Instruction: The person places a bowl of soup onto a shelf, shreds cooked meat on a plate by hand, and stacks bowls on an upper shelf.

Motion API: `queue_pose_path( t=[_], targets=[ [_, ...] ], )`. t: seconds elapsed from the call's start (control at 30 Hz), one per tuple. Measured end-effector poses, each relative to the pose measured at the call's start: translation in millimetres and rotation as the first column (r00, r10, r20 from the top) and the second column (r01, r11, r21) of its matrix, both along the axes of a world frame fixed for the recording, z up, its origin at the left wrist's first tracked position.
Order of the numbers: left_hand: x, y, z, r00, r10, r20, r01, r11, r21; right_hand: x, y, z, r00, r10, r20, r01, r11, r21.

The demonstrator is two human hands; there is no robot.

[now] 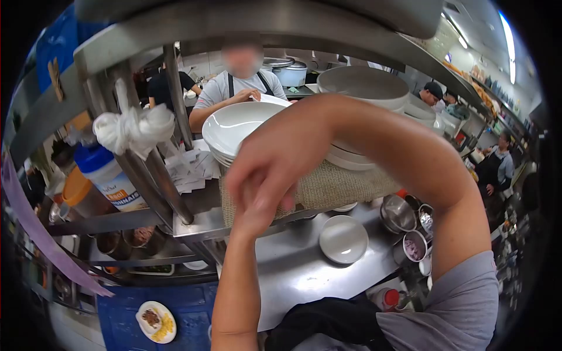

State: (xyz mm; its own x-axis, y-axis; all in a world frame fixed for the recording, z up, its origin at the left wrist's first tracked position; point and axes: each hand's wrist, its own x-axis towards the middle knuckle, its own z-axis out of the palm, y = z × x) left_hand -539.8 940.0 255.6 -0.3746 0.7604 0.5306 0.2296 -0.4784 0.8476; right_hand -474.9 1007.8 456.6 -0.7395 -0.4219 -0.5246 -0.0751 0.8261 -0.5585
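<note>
Both my hands are raised together in front of the shelf, beside a stack of white plates (234,126). My right hand (281,149) lies over my left hand (257,213) and hides most of it. The right fingers are bent around the left hand or something between them, which I cannot make out. Behind the hands, a woven burlap cloth (339,187) covers the shelf edge. More stacked plates (363,85) stand behind my right forearm. Below, a round white plate (343,239) lies on the steel counter (298,292).
A person in an apron (240,85) stands across the shelf, holding something white. Steel posts (170,187), a knotted white bag (134,126) and a mayonnaise tub (108,175) are at left. A plate with food (157,323) sits on a blue surface (117,310). Metal pots (399,213) stand right.
</note>
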Motion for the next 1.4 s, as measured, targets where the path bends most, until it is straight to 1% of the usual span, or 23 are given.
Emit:
queue_pose_path(
  t=[0.1,0.23,0.33,0.4,0.43,0.47,0.5,0.53,0.57,0.6,0.67,0.7,0.73,0.77,0.83,0.9,1.03,1.07,1.13,1.17,1.23,1.27,1.4],
  targets=[
    [-2.2,-0.3,-2.0,0.985,-0.052,0.167,0.053,0.999,-0.005,17.3,36.3,14.4,0.924,-0.367,-0.107,0.382,0.899,0.214],
    [-6.0,3.0,-7.9,0.977,-0.073,0.199,0.072,0.997,0.016,49.2,31.5,28.2,0.969,-0.062,0.241,0.112,0.974,-0.199],
    [-4.6,1.7,-4.8,0.971,-0.1,0.218,0.103,0.995,-0.002,39.8,28.3,25.8,0.959,-0.254,0.124,0.248,0.967,0.066],
    [-6.1,1.6,-3.4,0.966,-0.113,0.231,0.12,0.993,-0.015,24.5,33.0,14.7,0.959,-0.225,-0.174,0.269,0.52,0.811],
    [-6.2,1.5,-3.0,0.965,-0.119,0.233,0.128,0.991,-0.024,26.2,32.8,19.0,0.96,-0.22,-0.173,0.266,0.523,0.81],
    [-6.9,1.5,-3.0,0.963,-0.124,0.238,0.135,0.99,-0.032,31.9,31.1,29.3,0.97,-0.24,-0.036,0.231,0.868,0.44],
    [-7.9,0.2,-2.4,0.962,-0.119,0.244,0.132,0.991,-0.036,35.2,29.2,38.3,0.977,-0.19,0.1,0.196,0.979,-0.054],
    [-8.3,-1.1,-1.1,0.961,-0.126,0.248,0.143,0.988,-0.052,32.9,30.6,47.5,0.988,-0.125,0.095,0.139,0.979,-0.148],
    [-8.3,-0.3,-1.2,0.958,-0.137,0.252,0.159,0.985,-0.067,26.4,36.3,45.7,0.986,-0.129,0.102,0.144,0.978,-0.153],
    [-10.4,1.5,-3.6,0.963,-0.143,0.228,0.16,0.985,-0.057,18.1,41.2,41.1,0.974,-0.209,-0.09,0.226,0.939,0.261],
    [-8.8,0.2,0.5,0.954,-0.149,0.259,0.173,0.983,-0.069,8.0,43.4,29.6,0.944,-0.144,-0.298,0.328,0.527,0.784],
    [-9.0,-1.5,2.6,0.947,-0.148,0.285,0.176,0.981,-0.075,13.7,41.0,30.1,0.945,-0.143,-0.295,0.324,0.533,0.781],
    [-9.6,-1.7,3.5,0.947,-0.142,0.29,0.171,0.982,-0.079,24.5,36.4,35.2,0.946,-0.278,-0.167,0.324,0.854,0.408],
    [-9.5,-1.6,4.2,0.94,-0.15,0.306,0.182,0.98,-0.078,29.5,33.1,38.5,0.943,-0.332,0.015,0.332,0.941,-0.073],
    [-9.1,-1.7,3.6,0.933,-0.162,0.321,0.196,0.978,-0.077,20.6,37.4,37.1,0.934,-0.355,0.028,0.356,0.931,-0.079],
    [-10.2,-2.2,4.8,0.935,-0.143,0.324,0.18,0.98,-0.087,2.9,51.9,24.0,0.929,-0.249,-0.275,0.367,0.715,0.594],
    [-10.3,-4.8,7.5,0.922,-0.139,0.361,0.185,0.978,-0.096,21.4,46.2,31.6,0.922,-0.387,-0.014,0.386,0.921,-0.058],
    [-10.2,-5.1,8.4,0.928,-0.126,0.35,0.171,0.98,-0.101,18.5,51.2,27.2,0.921,-0.39,-0.011,0.389,0.919,-0.062],
    [-8.3,-3.2,10.0,0.934,-0.122,0.335,0.165,0.981,-0.102,10.6,64.2,18.5,0.931,-0.179,-0.318,0.294,0.884,0.362],
    [-8.7,-3.7,9.9,0.933,-0.138,0.333,0.179,0.979,-0.094,16.2,65.0,18.2,0.931,-0.177,-0.318,0.293,0.883,0.366],
    [-11.2,-5.9,8.3,0.93,-0.143,0.339,0.18,0.98,-0.082,38.5,69.9,15.6,0.938,-0.344,-0.047,0.331,0.926,-0.182],
    [-11.4,-5.8,8.0,0.929,-0.143,0.341,0.181,0.98,-0.082,49.4,71.7,15.1,0.937,-0.35,0.015,0.344,0.913,-0.22],
    [-9.8,-8.2,8.3,0.928,-0.158,0.338,0.195,0.978,-0.079,80.5,73.9,-24.0,0.994,-0.092,-0.056,0.1,0.98,0.171]
  ],
)
